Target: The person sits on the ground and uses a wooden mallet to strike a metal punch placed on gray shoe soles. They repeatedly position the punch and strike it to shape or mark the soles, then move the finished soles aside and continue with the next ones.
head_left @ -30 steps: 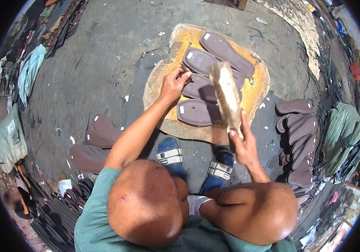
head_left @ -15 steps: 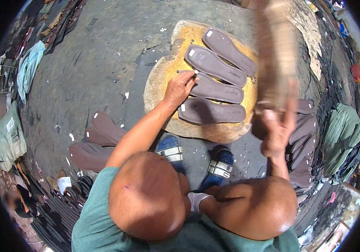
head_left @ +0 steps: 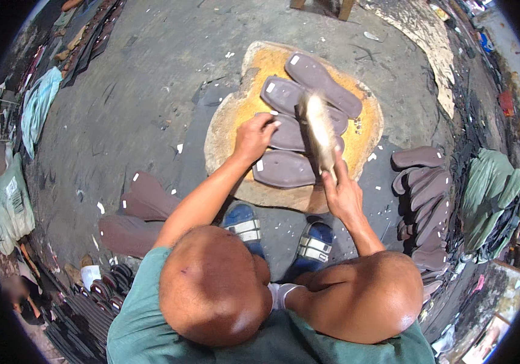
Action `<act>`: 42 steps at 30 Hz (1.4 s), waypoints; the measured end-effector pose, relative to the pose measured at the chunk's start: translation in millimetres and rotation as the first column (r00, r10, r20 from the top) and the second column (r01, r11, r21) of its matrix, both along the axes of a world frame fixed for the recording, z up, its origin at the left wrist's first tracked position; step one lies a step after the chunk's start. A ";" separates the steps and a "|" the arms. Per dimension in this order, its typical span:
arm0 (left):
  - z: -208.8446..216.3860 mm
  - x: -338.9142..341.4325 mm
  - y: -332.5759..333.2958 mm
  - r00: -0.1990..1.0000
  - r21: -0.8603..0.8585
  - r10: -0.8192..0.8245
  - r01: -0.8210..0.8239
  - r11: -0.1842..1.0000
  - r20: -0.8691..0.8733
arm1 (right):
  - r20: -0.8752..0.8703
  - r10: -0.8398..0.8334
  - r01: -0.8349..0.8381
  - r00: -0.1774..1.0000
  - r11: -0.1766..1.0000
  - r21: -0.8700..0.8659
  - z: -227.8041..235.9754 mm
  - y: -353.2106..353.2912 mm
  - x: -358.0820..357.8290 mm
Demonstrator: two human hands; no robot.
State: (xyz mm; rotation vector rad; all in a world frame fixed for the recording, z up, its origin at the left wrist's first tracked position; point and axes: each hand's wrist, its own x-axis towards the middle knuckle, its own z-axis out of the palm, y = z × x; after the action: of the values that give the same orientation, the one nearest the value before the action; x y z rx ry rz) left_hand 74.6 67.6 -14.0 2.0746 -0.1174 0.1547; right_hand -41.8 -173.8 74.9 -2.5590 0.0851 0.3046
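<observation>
Several brown shoe soles [head_left: 285, 168] lie side by side on a wide, irregular wooden block [head_left: 223, 136] with a yellowish middle. My left hand [head_left: 254, 139] rests at the left end of the third sole from the far side, thumb and fingers pinched together. Something small and pale shows at its fingertips, too small to name. My right hand [head_left: 343, 195] grips a thick, pale wooden club [head_left: 319, 130], smeared by motion. It hangs over the middle soles and hides part of them. Small white tags mark the soles' left ends.
More brown soles lie left of my legs [head_left: 129, 235] and in an overlapping row at the right [head_left: 433, 188]. A green sack [head_left: 493, 194] stands beyond that row. Dark strips [head_left: 81, 315] are heaped at lower left. My sandalled feet [head_left: 314, 242] are close to the block.
The club has swung down and left from high on the right to above the soles. My right hand moved left with it, while my left hand stays by the same sole.
</observation>
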 end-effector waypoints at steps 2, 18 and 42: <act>2.3 3.2 7.7 0.979 -0.288 -0.041 -0.018 0.958 -0.198 | -0.139 0.018 -0.032 0.990 0.995 -0.098 4.9 -9.5 1.4; -10.5 95.6 -11.1 0.996 -0.320 -0.042 0.014 0.947 -0.080 | 0.101 -0.204 0.132 0.974 0.867 0.481 22.8 -12.3 20.8; 0.1 87.8 -29.5 0.998 -0.113 0.060 -0.061 0.992 -0.012 | -0.015 -0.078 0.076 0.997 0.994 -0.082 0.3 -12.4 11.5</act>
State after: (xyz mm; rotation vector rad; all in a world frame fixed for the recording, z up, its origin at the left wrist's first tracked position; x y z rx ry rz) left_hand 162.4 38.1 -13.9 1.9663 -0.0395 0.1851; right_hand -30.3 -186.1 75.2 -2.6265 0.2063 0.3004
